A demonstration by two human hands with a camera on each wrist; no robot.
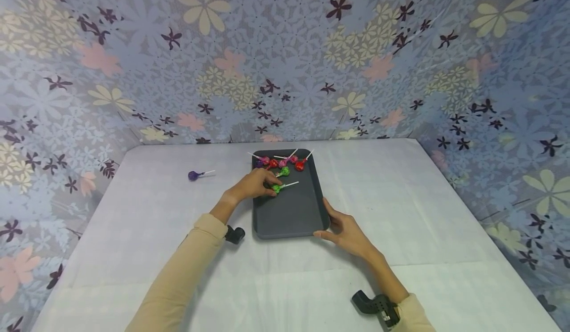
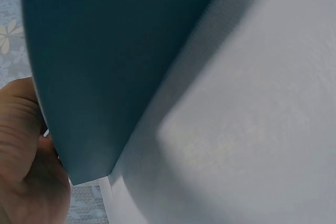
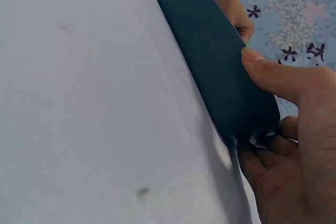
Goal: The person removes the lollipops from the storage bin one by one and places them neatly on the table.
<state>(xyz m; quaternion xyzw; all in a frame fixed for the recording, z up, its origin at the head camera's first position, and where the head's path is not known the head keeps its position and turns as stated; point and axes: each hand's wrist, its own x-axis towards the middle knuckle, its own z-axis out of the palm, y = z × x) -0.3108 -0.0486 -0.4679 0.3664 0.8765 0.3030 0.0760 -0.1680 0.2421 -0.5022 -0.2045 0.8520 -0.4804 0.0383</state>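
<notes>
A dark grey tray lies on the white-covered table. My left hand reaches over its left rim and pinches a green lollipop, whose white stick points right. A second green lollipop lies just beyond it. At the tray's far end, red, pink and purple lollipops lie together, among them a red lollipop. With thumb and fingers, my right hand grips the tray's near right corner. In the left wrist view, the tray's side wall hides what the left hand holds.
Left of the tray, a purple lollipop lies alone on the white cloth. Flower-patterned fabric rises behind the table and at both sides. Black wrist devices are worn on both arms.
</notes>
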